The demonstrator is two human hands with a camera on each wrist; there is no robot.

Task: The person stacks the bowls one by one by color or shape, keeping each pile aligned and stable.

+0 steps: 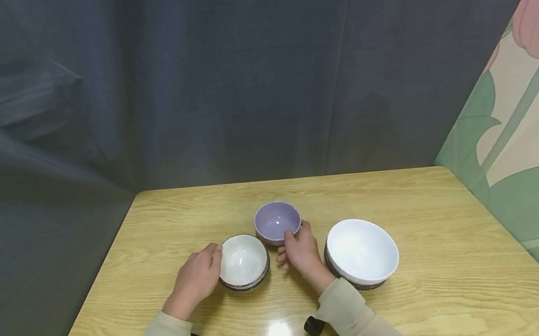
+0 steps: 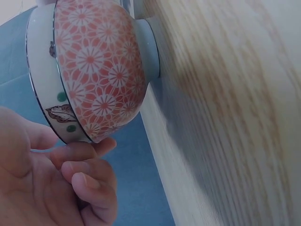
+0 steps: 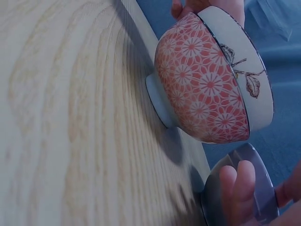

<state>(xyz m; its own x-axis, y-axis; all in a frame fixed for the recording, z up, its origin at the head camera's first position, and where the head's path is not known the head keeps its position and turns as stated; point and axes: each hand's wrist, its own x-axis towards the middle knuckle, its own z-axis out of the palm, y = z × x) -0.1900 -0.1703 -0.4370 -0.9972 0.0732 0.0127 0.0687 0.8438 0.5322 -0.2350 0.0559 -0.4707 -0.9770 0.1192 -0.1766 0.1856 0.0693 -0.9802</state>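
A white bowl with a leaf pattern [image 2: 44, 70] sits nested in a red flower-patterned bowl [image 2: 101, 66] on the table. At the left side of this pair, my left hand [image 1: 198, 275] grips the rims, thumb at the upper edge and fingers curled against the outside. Just behind and to the right is a small purple bowl [image 1: 277, 222]. My right hand [image 1: 301, 250] pinches its near right rim, with other fingers outside the bowl. In the right wrist view the purple bowl [image 3: 264, 190] is partly hidden by fingers [image 3: 244, 183].
A large white bowl [image 1: 363, 251] stands to the right, stacked on a darker bowl [image 1: 329, 265] that is mostly hidden. All stand on a wood-grain table [image 1: 462, 279]. Dark cloth [image 1: 249, 81] hangs behind the table, and a flower-patterned surface [image 1: 538, 159] lies along the right.
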